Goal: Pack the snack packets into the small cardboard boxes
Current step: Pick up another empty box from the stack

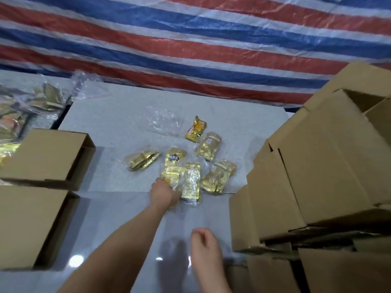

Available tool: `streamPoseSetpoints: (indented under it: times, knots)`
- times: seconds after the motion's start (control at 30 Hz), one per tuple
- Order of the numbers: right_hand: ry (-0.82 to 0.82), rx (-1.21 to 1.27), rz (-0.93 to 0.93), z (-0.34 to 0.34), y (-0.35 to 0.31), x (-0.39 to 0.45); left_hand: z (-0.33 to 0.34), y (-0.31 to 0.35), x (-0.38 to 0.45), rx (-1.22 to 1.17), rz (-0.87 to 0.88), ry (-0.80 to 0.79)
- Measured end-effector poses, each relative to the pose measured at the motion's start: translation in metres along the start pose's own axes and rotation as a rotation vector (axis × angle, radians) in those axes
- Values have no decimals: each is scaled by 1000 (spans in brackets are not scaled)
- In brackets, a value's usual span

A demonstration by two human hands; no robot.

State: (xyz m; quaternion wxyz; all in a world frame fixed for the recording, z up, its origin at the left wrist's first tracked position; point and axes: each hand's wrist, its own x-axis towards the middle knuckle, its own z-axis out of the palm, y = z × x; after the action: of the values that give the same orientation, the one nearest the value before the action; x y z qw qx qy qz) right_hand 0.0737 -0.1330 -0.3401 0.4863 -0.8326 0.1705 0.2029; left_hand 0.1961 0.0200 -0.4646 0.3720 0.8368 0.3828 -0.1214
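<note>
Several gold snack packets lie loose on the grey table (118, 115): one orange-printed packet (195, 130) farthest back, a clear-wrapped bundle (208, 147) beside it, another bundle (219, 177) to the right and a flat one (143, 160) to the left. My left hand (164, 192) reaches forward, its fingers curled round the near edge of a clear-wrapped gold packet (191, 182) in the middle of the group. My right hand (204, 245) hovers nearer to me, fingers loosely curled and holding nothing. Two small cardboard boxes (46, 157) (29, 227) stand on the left.
A tall stack of cardboard boxes (317, 176) fills the right side. Bags with more gold packets (23, 108) lie at the far left. A crumpled clear plastic bag (163, 121) sits behind the packets. A red, white and blue striped tarpaulin (190, 39) hangs at the back.
</note>
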Motion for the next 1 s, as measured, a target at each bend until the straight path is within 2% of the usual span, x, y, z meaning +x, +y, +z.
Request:
streamPoseSetpoints:
  times: [0.07, 0.17, 0.3, 0.37, 0.43, 0.5, 0.6, 0.73, 0.83, 0.93, 1.0]
  knots:
    - [27, 45, 12, 4, -5, 3, -18, -2, -15, -101, -3, -30]
    - [29, 157, -16, 10, -16, 8, -58, -4, -57, -327, 108, -138]
    - [-253, 495, -47, 8, -47, 4, -119, -3, -145, -603, 364, -363]
    - [-449, 699, -59, 2, -63, -2, -143, -4, -181, -582, 462, -372]
    - [-624, 786, -64, -4, -76, -11, -159, -6, -206, -489, 577, -339]
    - [-715, 729, -88, -9, -82, -27, -169, -14, -227, -365, 694, -243]
    - [-718, 624, -109, -15, -75, -48, -178, -32, -251, -188, 720, -108]
    - [-631, 487, -205, -27, -48, -67, -187, -80, -259, -172, 599, -159]
    - [-543, 162, -412, -32, -18, -78, -172, -143, -256, -40, 446, -171]
    - [-697, -240, -579, -25, 1, -93, -137, -201, -257, 56, 325, -246]
    - [-782, -572, -661, -11, 7, -101, -120, -223, -263, -96, 308, -266]
